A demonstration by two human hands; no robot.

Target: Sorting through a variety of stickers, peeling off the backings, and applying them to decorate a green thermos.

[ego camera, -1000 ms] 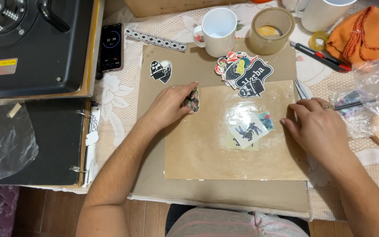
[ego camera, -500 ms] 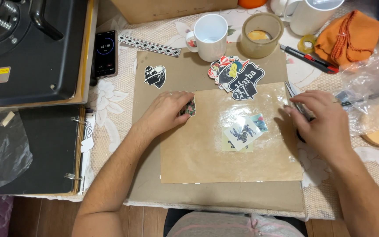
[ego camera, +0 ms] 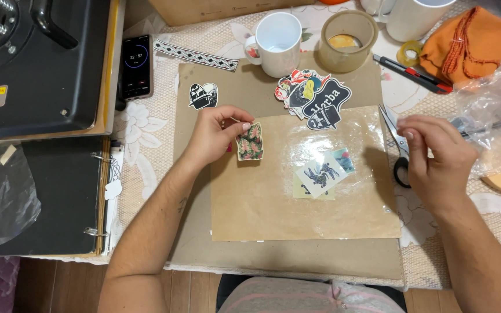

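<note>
Stickers lie about a brown paper sheet [ego camera: 302, 197] on the lace-covered counter [ego camera: 146, 124]. Left hand [ego camera: 215, 136] pinches one floral cut-out sticker [ego camera: 250, 141] between thumb and fingertips at the sheet's left edge; the sticker hangs upright just over the paper. Right hand [ego camera: 436, 153] hovers past the sheet's right edge, above a pair of scissors [ego camera: 398, 145], its fingers curled loosely together; whether they pinch anything cannot be told.

Containers: one white mug [ego camera: 276, 43] stands behind the sheet, its inside looking bare, and beside it a wide roll of tape [ego camera: 350, 39] stands like a cup with something yellowish showing through its middle. Two more white mugs [ego camera: 415, 16] are cut off by the top edge; their contents are hidden.

Counted: one heap of overlapping stickers [ego camera: 314, 95] at the sheet's top edge, too stacked to number; one lone black-and-white sticker [ego camera: 203, 95] to the left; roughly three small prints [ego camera: 321, 175] layered on the sheet under clear film. One phone [ego camera: 137, 66], one patterned strip [ego camera: 195, 55], one utility knife [ego camera: 411, 73], one orange cloth [ego camera: 465, 43], one black ring binder [ego camera: 47, 194] at the left.
</note>
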